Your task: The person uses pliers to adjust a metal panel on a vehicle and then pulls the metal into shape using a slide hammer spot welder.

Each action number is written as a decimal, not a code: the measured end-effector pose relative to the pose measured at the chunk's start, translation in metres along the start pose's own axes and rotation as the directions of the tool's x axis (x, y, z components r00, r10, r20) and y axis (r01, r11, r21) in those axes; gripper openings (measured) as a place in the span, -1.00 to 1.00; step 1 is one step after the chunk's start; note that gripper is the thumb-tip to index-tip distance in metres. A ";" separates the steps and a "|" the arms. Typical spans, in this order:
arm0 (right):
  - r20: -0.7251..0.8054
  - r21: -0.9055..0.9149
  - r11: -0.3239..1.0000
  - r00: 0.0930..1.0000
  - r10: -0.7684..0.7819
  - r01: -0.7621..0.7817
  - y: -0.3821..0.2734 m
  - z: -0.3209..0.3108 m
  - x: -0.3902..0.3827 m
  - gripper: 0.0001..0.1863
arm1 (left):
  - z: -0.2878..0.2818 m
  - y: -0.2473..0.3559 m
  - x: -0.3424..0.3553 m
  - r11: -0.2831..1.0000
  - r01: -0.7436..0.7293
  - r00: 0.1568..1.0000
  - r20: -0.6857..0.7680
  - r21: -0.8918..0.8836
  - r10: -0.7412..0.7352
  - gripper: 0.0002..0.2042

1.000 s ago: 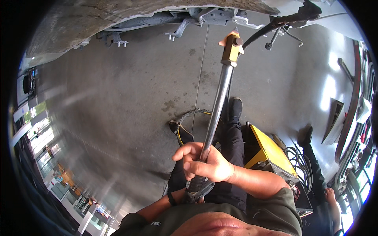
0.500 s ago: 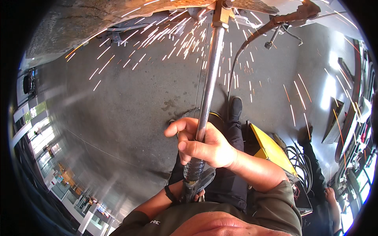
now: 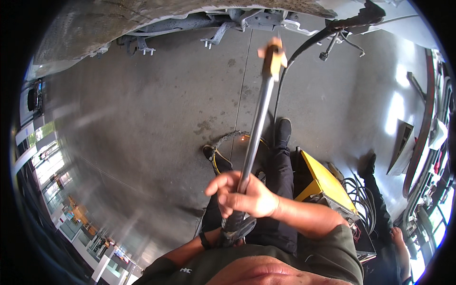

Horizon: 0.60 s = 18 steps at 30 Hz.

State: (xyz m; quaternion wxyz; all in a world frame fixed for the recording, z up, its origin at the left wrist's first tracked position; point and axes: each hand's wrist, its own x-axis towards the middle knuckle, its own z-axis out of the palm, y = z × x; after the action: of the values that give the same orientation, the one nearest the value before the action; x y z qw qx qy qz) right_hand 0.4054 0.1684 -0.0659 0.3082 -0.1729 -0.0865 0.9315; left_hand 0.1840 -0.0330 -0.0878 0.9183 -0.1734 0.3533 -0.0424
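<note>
A long metal-shafted tool (image 3: 256, 126) with a brass-coloured head (image 3: 273, 61) and a dark ribbed grip slants up from my waist. My right hand (image 3: 249, 195) is wrapped round the lower shaft, just above the grip, its index finger stretched partly out. Lower down, my left hand (image 3: 215, 236) is at the tool's rear end against my body. Most of its fingers are hidden behind the grip, but it appears closed on it. The head, smeared by motion, stands apart from the rusty metal panel (image 3: 95, 31) overhead.
Grey brackets (image 3: 221, 34) and a thick dark cable (image 3: 308, 45) hang at the top. A yellow-lidded machine (image 3: 325, 183) with coiled cables (image 3: 363, 199) stands at my right. Beyond it is another person's hand (image 3: 396, 234). A small orange glow (image 3: 242, 138) shows between my feet.
The tool's head has come down off the panel edge toward me, and both hands have lowered with it. The shower of sparks is gone, apart from a small glow near my feet.
</note>
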 end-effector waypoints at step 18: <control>-0.039 -0.118 0.985 0.990 -0.132 0.127 -0.048 0.004 0.020 -0.66 | 0.009 0.023 0.005 0.993 -0.030 0.999 -0.037 -0.115 0.026 -0.70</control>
State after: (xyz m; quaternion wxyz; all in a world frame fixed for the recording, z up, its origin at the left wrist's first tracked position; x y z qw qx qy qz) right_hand 0.4151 0.2183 -0.0542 0.3596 -0.2062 -0.1437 0.8986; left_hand 0.1930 -0.0100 -0.0926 0.9009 -0.2206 0.3736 -0.0122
